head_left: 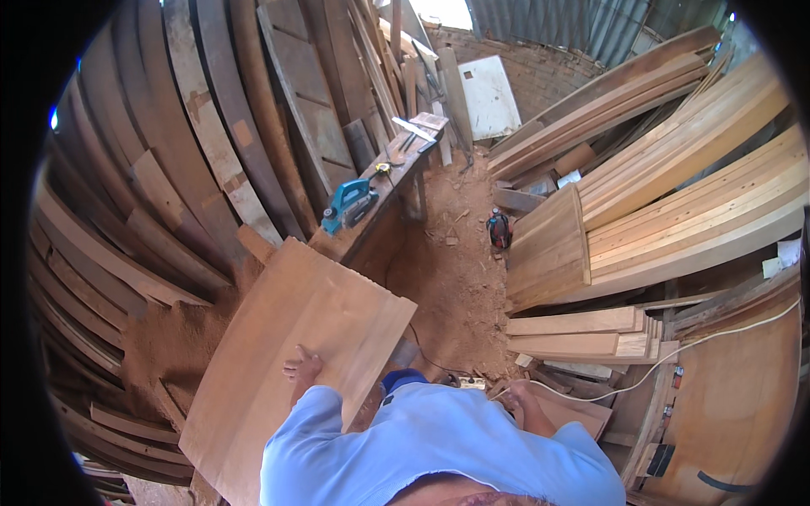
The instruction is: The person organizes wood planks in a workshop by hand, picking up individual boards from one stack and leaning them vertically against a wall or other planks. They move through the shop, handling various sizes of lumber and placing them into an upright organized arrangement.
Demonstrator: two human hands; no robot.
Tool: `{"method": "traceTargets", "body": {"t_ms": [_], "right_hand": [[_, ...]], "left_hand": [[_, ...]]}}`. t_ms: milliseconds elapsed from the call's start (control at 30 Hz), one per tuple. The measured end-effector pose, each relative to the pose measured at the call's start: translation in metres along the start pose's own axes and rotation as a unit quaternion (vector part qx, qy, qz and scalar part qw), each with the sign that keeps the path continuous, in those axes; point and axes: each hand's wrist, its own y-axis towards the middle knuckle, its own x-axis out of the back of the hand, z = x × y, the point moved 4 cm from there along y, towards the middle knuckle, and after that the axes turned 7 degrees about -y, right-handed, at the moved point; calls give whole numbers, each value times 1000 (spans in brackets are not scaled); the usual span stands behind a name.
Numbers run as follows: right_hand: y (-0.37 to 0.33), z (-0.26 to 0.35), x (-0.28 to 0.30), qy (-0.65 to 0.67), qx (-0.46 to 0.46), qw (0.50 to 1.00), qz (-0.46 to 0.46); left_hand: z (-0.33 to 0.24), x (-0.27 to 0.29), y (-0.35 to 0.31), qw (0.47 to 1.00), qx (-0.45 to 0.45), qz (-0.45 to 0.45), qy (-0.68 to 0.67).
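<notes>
My left hand (303,364) lies with its fingers spread on a wide, flat wooden panel (337,287), which slants across the left of my body. My right hand (521,396) is low at my right side, its fingers curled closed. Whatever it may hold is too small and hidden to make out. A white cord (620,392) runs in from the right and reaches that hand. Just left of it is a small pale power strip (471,382). Beyond the panel, a teal electric planer (346,205) rests on a narrow wooden bench (390,190).
A tape measure (384,169) lies on the bench. Tall boards (211,118) lean along the left, above piled sawdust (177,346). Stacked planks (683,202) fill the right. A dark red-and-black power tool (499,228) stands beside the shaving-strewn floor (443,270). A dark cable (426,358) crosses the floor.
</notes>
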Motion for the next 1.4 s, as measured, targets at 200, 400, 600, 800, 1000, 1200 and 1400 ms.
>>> {"method": "traceTargets", "body": {"t_ms": [200,400,600,800,1000,1200,1400], "right_hand": [[21,-14,13,123,18,992,16],[28,24,10,183,-38,981,47],[57,-4,43,202,-5,979,-12],[59,31,128,204,-191,958,-69],[118,106,163,283,-133,947,-74],[185,173,165,214,45,975,-25],[207,259,204,65,15,997,25]], "left_hand": [[-41,12,-31,995,76,-10,70],[-84,-49,-33,957,152,-231,88],[-167,-104,-25,912,130,-366,131],[-240,-132,36,979,53,54,190],[-293,-124,68,976,24,83,201],[-291,-126,66,975,52,70,204],[-257,-135,57,972,103,29,209]]}}
